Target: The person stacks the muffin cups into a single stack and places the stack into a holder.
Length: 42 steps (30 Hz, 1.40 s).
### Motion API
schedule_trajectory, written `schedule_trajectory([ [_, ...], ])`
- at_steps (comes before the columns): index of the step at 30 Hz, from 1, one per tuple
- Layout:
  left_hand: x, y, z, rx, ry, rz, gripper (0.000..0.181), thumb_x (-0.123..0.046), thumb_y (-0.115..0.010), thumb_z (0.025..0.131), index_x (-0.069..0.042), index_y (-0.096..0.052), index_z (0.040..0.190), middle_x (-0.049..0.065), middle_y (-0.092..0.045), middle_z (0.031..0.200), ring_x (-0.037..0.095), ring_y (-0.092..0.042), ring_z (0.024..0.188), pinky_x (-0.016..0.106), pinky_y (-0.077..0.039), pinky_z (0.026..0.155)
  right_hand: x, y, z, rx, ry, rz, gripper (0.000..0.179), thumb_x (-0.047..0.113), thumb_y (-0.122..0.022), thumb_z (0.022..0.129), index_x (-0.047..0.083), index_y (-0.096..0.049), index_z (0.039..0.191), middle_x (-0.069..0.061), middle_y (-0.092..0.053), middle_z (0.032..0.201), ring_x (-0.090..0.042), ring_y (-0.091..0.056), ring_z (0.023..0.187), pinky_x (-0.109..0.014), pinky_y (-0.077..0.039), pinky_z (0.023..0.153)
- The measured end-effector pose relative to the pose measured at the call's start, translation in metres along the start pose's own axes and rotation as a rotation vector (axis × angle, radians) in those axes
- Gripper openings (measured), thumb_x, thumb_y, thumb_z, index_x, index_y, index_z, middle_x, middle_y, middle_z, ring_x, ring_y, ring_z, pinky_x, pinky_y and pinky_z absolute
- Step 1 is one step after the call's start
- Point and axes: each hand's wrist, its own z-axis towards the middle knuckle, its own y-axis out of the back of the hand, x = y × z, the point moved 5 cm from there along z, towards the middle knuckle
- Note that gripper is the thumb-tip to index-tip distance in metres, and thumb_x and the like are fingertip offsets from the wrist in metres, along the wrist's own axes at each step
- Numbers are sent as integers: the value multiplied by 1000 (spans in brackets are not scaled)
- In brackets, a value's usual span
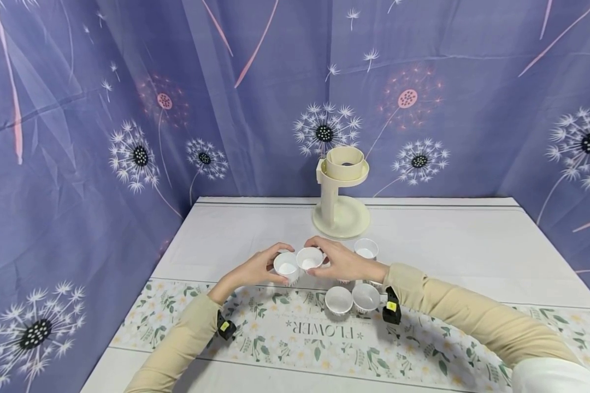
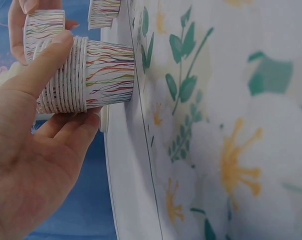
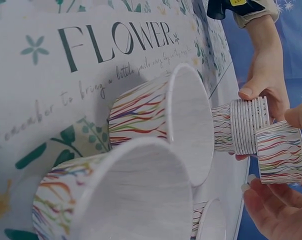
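Observation:
My left hand [image 1: 260, 267] grips a stack of nested paper cups [image 2: 108, 72], white with thin multicoloured wavy lines. Several rims show close together along the stack in the left wrist view. My right hand [image 1: 344, 263] holds a single paper cup [image 3: 280, 155] of the same pattern between thumb and fingers. In the head view this cup sits right beside the stack's mouth, its white inside facing up. Near my right wrist stand two paper cups, a left one [image 1: 338, 301] and a right one [image 1: 366, 298]. Another paper cup [image 1: 366, 249] stands farther back, and more are partly hidden under my right forearm.
A cream stand [image 1: 328, 202] with a round base and a raised ring holding a tapered cup [image 1: 345, 164] is at the back of the table. A floral runner [image 1: 295, 349] lettered FLOWER crosses the white tablecloth [image 1: 447, 245]. Purple dandelion curtains [image 1: 275, 136] hang behind and at the sides.

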Motion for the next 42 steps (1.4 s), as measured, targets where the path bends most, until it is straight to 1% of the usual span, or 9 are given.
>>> schedule_trajectory([
  [7,0,0,0,12,-15,-4,67,-13,-75,84,-17,-40,141,16,-50,136,27,-59,114,30,-52,94,2,0,1,-8,16,13,48,27,-69,88,9,-49,129,-4,-59,119,-18,-60,101,-40,-58,79],
  [14,2,0,-1,3,-11,7,66,-13,-76,84,-17,-41,140,14,-51,136,24,-61,111,27,-53,91,3,2,0,-32,14,8,49,25,-69,88,8,-50,129,-4,-60,118,-16,-60,100,-41,-57,80],
  [19,2,0,-1,1,-5,-4,66,-11,-76,83,-17,-42,140,13,-52,135,24,-61,110,27,-53,91,3,3,0,-56,26,-6,47,24,-69,88,9,-50,128,-3,-59,120,-16,-60,102,-37,-57,81],
  [24,1,0,-1,-5,-8,-13,66,-10,-76,83,-15,-43,139,14,-52,135,24,-60,112,27,-52,93,5,4,2,-99,56,-18,44,24,-68,88,9,-52,126,-2,-60,119,-16,-60,100,-33,-56,80],
  [29,0,0,0,-19,0,-3,67,-11,-77,82,-15,-43,139,14,-55,132,24,-61,111,27,-52,94,7,6,3,-125,55,-16,44,22,-69,86,10,-53,125,0,-60,116,-13,-59,96,-35,-56,79],
  [34,0,0,0,-19,-1,12,70,-13,-77,82,-13,-40,141,16,-58,127,24,-62,109,28,-53,93,8,6,3,-129,48,-2,45,24,-69,87,9,-53,126,-1,-59,119,-13,-57,94,-41,-56,79],
  [39,2,0,1,-19,26,-10,77,-12,-78,82,-16,-34,144,14,-62,118,22,-64,105,28,-55,90,9,7,5,-132,40,1,46,25,-70,88,9,-52,127,-2,-59,121,-13,-57,95,-39,-56,80],
  [40,2,0,1,-19,37,-16,77,-12,-78,81,-16,-34,144,13,-63,117,21,-64,104,27,-55,90,9,8,5,-132,37,2,47,25,-70,88,9,-52,127,-2,-58,122,-13,-56,95,-38,-56,80],
  [42,2,1,1,-19,38,-14,74,-13,-78,82,-16,-35,142,13,-64,115,20,-65,102,26,-55,88,10,8,6,-131,33,3,47,26,-70,88,9,-51,128,-3,-58,123,-13,-56,95,-38,-56,81],
])
